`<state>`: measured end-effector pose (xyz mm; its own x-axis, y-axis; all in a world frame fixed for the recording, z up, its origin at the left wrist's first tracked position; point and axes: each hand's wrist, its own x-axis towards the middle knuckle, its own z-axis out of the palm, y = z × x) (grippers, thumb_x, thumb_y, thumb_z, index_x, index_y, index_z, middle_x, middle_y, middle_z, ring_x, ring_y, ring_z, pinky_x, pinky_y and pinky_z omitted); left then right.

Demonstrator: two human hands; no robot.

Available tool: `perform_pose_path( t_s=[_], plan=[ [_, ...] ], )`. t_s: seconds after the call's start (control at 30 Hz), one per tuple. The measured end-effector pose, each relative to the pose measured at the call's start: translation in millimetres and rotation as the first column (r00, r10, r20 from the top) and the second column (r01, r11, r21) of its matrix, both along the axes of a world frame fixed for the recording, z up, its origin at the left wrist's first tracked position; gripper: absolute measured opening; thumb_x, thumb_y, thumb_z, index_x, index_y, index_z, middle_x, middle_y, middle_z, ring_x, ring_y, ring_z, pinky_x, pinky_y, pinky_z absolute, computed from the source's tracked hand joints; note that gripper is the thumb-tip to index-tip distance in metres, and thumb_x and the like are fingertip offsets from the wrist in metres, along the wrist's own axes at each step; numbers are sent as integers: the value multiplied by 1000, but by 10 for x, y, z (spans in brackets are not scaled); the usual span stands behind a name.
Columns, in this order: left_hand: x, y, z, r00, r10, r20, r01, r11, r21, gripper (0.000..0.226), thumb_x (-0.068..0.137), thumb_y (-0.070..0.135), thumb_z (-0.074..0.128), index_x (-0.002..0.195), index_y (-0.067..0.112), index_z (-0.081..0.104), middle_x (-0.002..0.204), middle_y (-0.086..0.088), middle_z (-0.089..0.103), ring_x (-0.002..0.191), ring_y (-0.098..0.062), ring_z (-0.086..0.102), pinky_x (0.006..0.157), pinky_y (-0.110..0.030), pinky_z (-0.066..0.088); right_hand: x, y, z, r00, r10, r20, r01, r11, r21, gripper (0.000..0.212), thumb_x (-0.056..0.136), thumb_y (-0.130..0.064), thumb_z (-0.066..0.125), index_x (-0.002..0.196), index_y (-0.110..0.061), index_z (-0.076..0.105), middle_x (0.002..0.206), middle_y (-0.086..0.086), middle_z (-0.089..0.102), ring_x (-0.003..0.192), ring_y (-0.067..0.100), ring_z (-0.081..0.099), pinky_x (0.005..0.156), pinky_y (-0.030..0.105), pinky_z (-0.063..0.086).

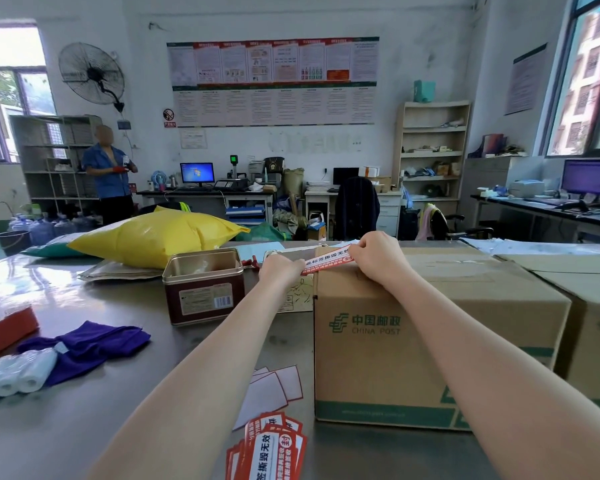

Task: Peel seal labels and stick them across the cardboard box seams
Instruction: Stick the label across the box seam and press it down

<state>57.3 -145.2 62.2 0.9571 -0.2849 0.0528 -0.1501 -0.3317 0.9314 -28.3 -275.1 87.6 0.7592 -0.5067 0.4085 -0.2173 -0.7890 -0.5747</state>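
Observation:
A brown China Post cardboard box [388, 344] stands on the grey table, right of centre. A red-and-white seal label [326, 262] stretches over the box's far left top corner. My left hand [278, 270] pinches its left end, just off the box's left edge. The label's right end is gripped by my right hand [374, 254], which rests on the box top. A stack of unused red seal labels [269, 448] lies at the near table edge, with empty white backing sheets [274, 389] just behind it.
An open red tin [205, 287] stands left of the box, a yellow padded bag [153, 237] behind it. A purple cloth [87, 348] and plastic rolls [14, 375] lie at the near left. A second cardboard box [596, 306] adjoins on the right. A person stands far back left.

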Motion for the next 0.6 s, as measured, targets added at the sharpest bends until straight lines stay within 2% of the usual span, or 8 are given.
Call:
perform_pose_path(
  t_s=[0.1, 0.17, 0.2, 0.27, 0.3, 0.4, 0.5, 0.6],
  plan=[
    [-50, -3, -18, 1000, -1, -12, 0, 999, -38, 8, 91, 25, 52, 86, 23, 58, 68, 7, 39, 60, -9, 38, 55, -24, 33, 5, -6, -4, 1000, -1, -1, 1, 1000, -3, 41, 88, -17, 47, 51, -13, 31, 51, 2, 34, 48, 18, 33, 48, 29, 29],
    [-52, -20, -47, 999, 2, -39, -6, 995, -98, 39, 90, 25, 54, 126, 9, 53, 68, 6, 41, 59, -10, 38, 53, -25, 31, -3, -2, -1, 1000, -5, -5, 5, 1000, -5, 42, 88, -16, 47, 50, -13, 30, 51, 2, 33, 48, 17, 31, 46, 28, 26],
    [-80, -15, -47, 999, -7, -45, 2, 993, -119, 38, 90, 24, 54, 124, 6, 53, 67, 6, 40, 58, -11, 37, 53, -25, 30, -9, 3, 0, 1000, -7, -8, 7, 1000, -7, 42, 88, -15, 47, 50, -13, 30, 50, 2, 32, 47, 17, 31, 46, 28, 26],
    [-72, -37, -97, 998, -3, -55, -3, 993, -117, 14, 91, 21, 53, 83, 12, 59, 65, 4, 37, 58, -13, 35, 55, -27, 28, -14, 8, 1, 1000, -14, -15, 14, 1000, 0, 42, 88, -15, 48, 50, -13, 30, 50, 2, 32, 47, 17, 30, 45, 28, 25],
    [-48, -61, -140, 998, -9, -63, 1, 992, -126, 25, 91, 21, 52, 67, 13, 52, 65, 4, 38, 59, -14, 35, 56, -28, 28, -10, 5, -2, 1000, -17, -17, 17, 1000, 4, 42, 87, -15, 49, 50, -12, 30, 50, 2, 32, 47, 17, 30, 45, 27, 25],
    [-57, -103, -200, 1000, -16, 13, 17, 995, -96, 34, 94, 26, 51, 66, 6, 55, 64, 4, 38, 64, -15, 43, 60, -28, 33, -10, 11, 1, 999, -30, -26, 30, 999, 16, 42, 86, -15, 51, 50, -12, 31, 50, 3, 34, 48, 17, 32, 47, 28, 29],
    [-85, -93, -170, 991, -8, 131, -4, 996, 85, 38, 94, 31, 50, 112, 0, 61, 97, -9, 61, 98, -30, 57, 84, -34, 44, 5, 0, -8, 998, -52, -28, 54, 997, 53, 38, 82, -13, 55, 50, -11, 36, 51, 3, 37, 49, 17, 36, 51, 28, 35],
    [-95, -24, -254, 976, 11, 215, -107, 892, 439, 47, 93, 28, 51, 133, 5, 44, 132, -18, 51, 117, -37, 50, 98, -43, 43, 7, -8, -21, 995, -79, -60, 81, 996, 30, 27, 79, -14, 62, 57, -9, 48, 58, 5, 47, 67, 22, 51, 62, 33, 43]
  ],
)
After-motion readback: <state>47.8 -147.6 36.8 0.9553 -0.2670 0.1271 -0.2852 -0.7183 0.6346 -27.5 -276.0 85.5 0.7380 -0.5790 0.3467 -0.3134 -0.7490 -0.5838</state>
